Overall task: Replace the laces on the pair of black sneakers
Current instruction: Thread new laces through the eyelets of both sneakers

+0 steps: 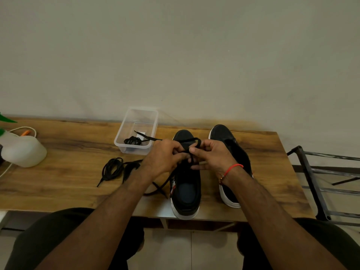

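Two black sneakers with white soles stand side by side on the wooden table, toes away from me: the left sneaker (186,191) and the right sneaker (226,137). Over the left sneaker's lacing area, my left hand (163,158) and my right hand (212,154) both pinch a black lace (191,142) that loops up between them. One end of this lace trails to the left of the shoe. A loose coil of black lace (113,168) lies on the table to the left. Another black lace (134,140) sits in the clear plastic box.
A clear plastic box (124,131) stands behind my left hand. A white spray bottle (24,151) lies at the table's left end, with a cord beside it. A dark metal rack (319,184) stands right of the table (68,145). A wall rises behind.
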A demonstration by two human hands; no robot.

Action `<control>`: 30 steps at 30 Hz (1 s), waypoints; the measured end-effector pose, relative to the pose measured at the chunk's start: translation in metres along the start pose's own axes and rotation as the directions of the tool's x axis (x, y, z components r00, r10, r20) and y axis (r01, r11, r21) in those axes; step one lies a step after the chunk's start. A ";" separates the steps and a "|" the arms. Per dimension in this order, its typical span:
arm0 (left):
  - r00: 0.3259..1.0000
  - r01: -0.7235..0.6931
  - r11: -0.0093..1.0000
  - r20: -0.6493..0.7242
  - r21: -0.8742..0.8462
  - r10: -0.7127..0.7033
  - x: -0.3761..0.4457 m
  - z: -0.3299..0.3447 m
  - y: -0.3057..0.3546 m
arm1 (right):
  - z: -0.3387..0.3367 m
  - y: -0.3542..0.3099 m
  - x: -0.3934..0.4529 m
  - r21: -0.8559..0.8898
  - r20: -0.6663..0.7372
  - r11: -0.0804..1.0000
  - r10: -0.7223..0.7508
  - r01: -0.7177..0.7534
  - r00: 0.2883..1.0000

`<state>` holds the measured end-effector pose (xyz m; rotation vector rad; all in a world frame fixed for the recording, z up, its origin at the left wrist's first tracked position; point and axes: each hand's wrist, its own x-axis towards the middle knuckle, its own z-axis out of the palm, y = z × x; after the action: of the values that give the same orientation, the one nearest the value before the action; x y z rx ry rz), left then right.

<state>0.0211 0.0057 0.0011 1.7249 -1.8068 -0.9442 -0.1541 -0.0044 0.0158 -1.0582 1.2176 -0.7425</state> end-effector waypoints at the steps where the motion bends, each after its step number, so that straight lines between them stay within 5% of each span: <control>1: 0.997 0.036 0.998 0.064 -0.047 -0.033 0.000 -0.006 0.000 | 0.000 0.001 0.001 0.002 -0.015 1.000 0.012 -0.012 1.000; 5: 0.969 0.077 0.982 0.245 -0.171 -0.033 -0.001 -0.020 -0.001 | 0.001 0.005 0.004 -0.017 -0.047 1.000 0.002 -0.003 0.999; 16: 0.994 -0.102 0.995 0.039 0.019 0.101 0.002 -0.032 -0.006 | 0.001 0.003 0.001 -0.103 0.036 0.994 -0.029 0.033 0.999; 22: 0.998 -0.055 0.927 -0.043 -0.371 0.042 0.002 -0.030 -0.001 | 0.001 0.003 0.003 -0.035 0.004 0.999 -0.013 0.013 1.000; 25: 0.997 -0.006 0.925 -0.072 -0.379 -0.023 0.003 -0.037 -0.001 | 0.000 0.005 0.004 -0.014 0.008 1.000 -0.008 0.008 1.000; 30: 0.962 0.081 0.994 0.268 -0.073 -0.059 -0.002 -0.031 -0.006 | 0.004 0.007 0.005 -0.038 0.016 0.999 -0.038 0.039 0.999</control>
<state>0.0484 0.0032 0.0174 1.6856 -1.8486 -1.3155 -0.1500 -0.0056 0.0071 -1.1196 1.2052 -0.7417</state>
